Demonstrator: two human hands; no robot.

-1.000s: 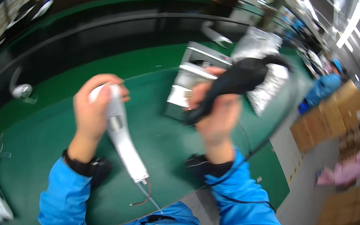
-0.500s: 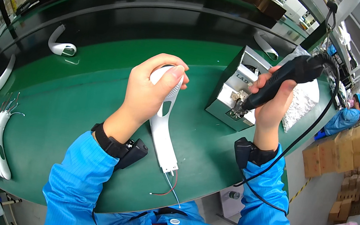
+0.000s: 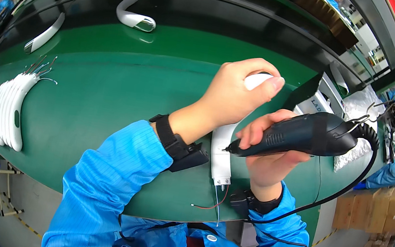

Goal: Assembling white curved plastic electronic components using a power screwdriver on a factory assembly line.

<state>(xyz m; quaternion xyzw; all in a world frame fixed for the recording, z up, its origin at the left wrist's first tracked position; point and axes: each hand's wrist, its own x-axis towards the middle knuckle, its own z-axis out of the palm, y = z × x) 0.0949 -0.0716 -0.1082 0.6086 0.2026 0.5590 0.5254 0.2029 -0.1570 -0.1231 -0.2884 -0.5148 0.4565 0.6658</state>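
My left hand (image 3: 229, 97) is wrapped round the top of a white curved plastic handle (image 3: 221, 160), which stretches toward the table's near edge. Thin red and blue wires (image 3: 218, 203) trail from its lower end. In my right hand (image 3: 272, 168) is a black electric screwdriver (image 3: 302, 136), held nearly level with its bit pointing left. The bit lies over the middle of the white handle; whether it touches cannot be made out. A coiled black cable (image 3: 371, 137) runs from the screwdriver's back end.
Several white handles (image 3: 8, 108) with wires stand in a row at the left. Two curved white pieces (image 3: 136, 20) (image 3: 45, 34) lie at the far left. A metal screw-feeder box (image 3: 316, 98) and a clear bag of white bits (image 3: 350, 159) sit behind the screwdriver. Cardboard boxes (image 3: 374, 206) are stacked right.
My right hand has brought the screwdriver from the metal box left to the white handle. The view has shifted, and my left hand still holds the handle.
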